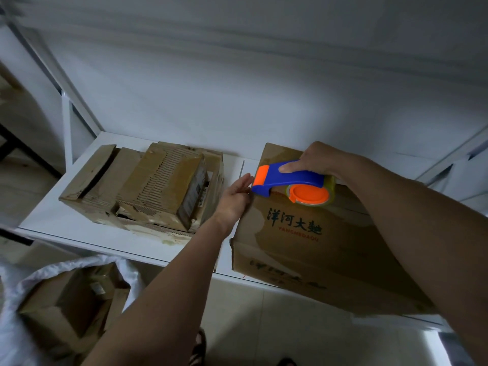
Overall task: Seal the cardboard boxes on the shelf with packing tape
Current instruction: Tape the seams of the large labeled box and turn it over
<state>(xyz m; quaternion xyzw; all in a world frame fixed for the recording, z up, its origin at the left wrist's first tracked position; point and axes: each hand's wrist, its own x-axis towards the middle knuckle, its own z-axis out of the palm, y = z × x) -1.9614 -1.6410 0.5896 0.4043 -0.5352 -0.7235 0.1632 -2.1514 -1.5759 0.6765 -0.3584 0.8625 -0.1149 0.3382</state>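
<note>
Brown cardboard box (pixel 311 233), printed with dark Chinese characters and red "YANGHEDAQU", sits at the right of the white shelf (pixel 52 215), its front corner overhanging the edge. Right hand (pixel 315 159) grips a blue-and-orange tape dispenser (pixel 290 183) holding a clear tape roll, resting on the box top. Left hand (pixel 235 196), fingers straight, presses the box's left side; a battered, torn box (pixel 148 188) lies further left.

Both forearms bare to the frame edge; no sleeves, no watch, no rings or bands seen. Left hand (pixel 235 199) and right hand (pixel 315 157) ungloved. Nails short, unpainted where visible. At bottom edge, feet in dark strapped sandals (pixel 198 348): crossing straps on one, only the toe of the other showing.
</note>
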